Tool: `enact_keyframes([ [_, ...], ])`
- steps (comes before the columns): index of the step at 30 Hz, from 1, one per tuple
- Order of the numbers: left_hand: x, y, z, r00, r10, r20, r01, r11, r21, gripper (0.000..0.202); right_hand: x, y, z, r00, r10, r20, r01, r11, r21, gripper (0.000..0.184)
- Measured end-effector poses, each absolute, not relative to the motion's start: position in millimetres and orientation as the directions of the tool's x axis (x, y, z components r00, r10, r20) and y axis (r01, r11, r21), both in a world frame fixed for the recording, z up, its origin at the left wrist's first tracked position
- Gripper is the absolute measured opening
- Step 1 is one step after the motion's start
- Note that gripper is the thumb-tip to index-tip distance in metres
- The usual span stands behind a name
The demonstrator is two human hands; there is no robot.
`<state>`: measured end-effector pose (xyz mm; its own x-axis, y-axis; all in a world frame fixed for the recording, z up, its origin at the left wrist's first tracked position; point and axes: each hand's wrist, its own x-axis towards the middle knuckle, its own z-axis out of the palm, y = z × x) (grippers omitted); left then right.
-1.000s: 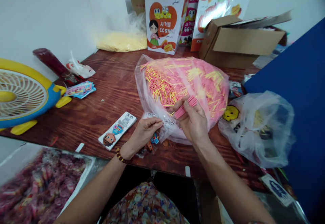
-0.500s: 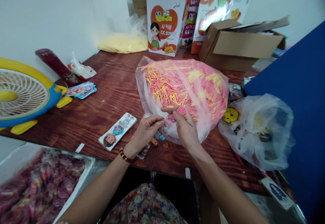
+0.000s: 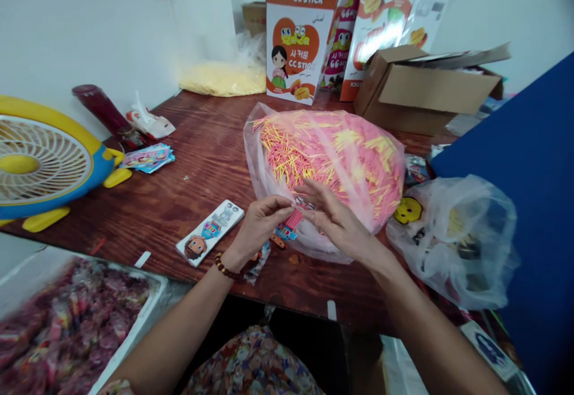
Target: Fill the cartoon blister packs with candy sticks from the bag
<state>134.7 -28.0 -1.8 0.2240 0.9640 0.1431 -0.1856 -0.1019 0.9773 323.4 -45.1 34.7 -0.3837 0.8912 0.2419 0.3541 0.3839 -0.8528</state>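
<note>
My left hand (image 3: 264, 219) pinches the edge of a small clear printed packet (image 3: 287, 232) between thumb and fingertips. Pink sticks (image 3: 295, 218) show inside the packet, below its upper end. At that upper end is my right hand (image 3: 336, 219), fingers stretched out and apart, with the thumb close to the packet; whether it touches is hard to see. Just behind both hands lies a large clear bag (image 3: 332, 156) full of pink and yellow sticks. A stack of flat printed packets (image 3: 210, 232) rests on the table left of my left hand.
A yellow and blue fan (image 3: 49, 159) stands at the left, near a dark red bottle (image 3: 101, 111). Printed boxes (image 3: 298, 42) and an open carton (image 3: 426, 90) line the back. A white plastic bag (image 3: 457, 239) sits right; a tub of wrapped pieces (image 3: 76, 323) is lower left.
The pink sticks that my right hand held are now inside the packet. The right hand has let go of them and its fingers have spread. The view has shifted slightly.
</note>
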Motion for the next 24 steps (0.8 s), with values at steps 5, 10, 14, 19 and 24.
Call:
enact_keyframes([
  [5,123.6,-27.5,0.4,0.174,0.965,0.194,-0.154,-0.168,0.974,0.014,327.9,-41.4,43.1,-0.280,0.900,0.335,0.476,0.433,-0.765,0.014],
  [10,117.9,-30.9,11.7,0.087,0.926,0.367,-0.028,-0.366,0.930,0.010,316.9,-39.0,51.8,-0.272,0.851,0.449,0.445,0.525,-0.725,0.013],
  [14,113.5,-32.1,21.4,0.055,0.910,0.412,0.034,-0.414,0.910,0.009,308.5,-33.9,55.8,-0.257,0.872,0.417,0.368,0.487,-0.792,0.013],
  [19,97.9,-31.4,26.7,0.079,0.949,0.306,0.117,-0.314,0.942,0.013,294.3,-24.8,48.9,-0.175,0.959,0.222,0.205,0.256,-0.945,0.014],
  [24,76.4,-25.2,-2.9,0.145,0.982,0.120,0.308,-0.160,0.938,0.019,275.9,-12.7,4.9,-0.225,0.972,-0.064,0.276,0.001,-0.961,0.013],
])
